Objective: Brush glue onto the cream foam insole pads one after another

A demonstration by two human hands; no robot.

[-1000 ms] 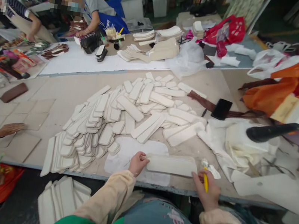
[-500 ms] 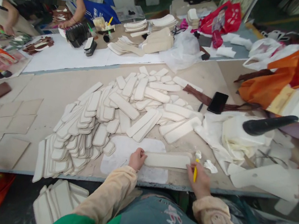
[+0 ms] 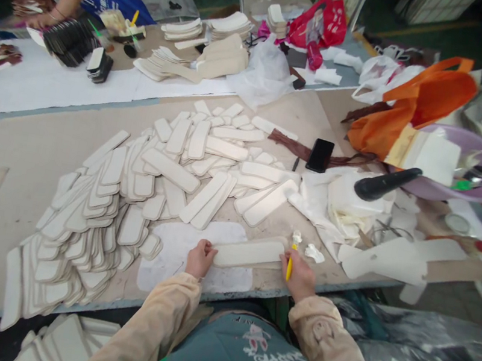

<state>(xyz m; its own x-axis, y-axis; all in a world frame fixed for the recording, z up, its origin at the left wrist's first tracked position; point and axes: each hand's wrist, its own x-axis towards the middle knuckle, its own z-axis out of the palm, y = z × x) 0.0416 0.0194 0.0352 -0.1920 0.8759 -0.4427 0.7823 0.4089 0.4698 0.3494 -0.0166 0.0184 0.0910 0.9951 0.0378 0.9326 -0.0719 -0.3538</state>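
Beige worktop point(image 3: 64, 113) across the frame, pale oblong pieces point(image 3: 169, 169) heaped left of centre. Low centre: your left hand point(image 3: 201, 259) pinches the left end of one long pale panel point(image 3: 250, 253); your right hand point(image 3: 297, 273) grips its right end along with a yellow-handled tool point(image 3: 291, 261), tip apparently white-coated, too small to be sure. Black phone point(image 3: 319, 155) right of the heap.

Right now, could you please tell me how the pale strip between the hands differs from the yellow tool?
The pale strip is broad and flat, while the yellow tool is slender. The strip spans from the left hand to the right hand; the tool is in the right hand alone. The strip runs mostly side to side, the tool roughly front to back. Both touch the right hand.
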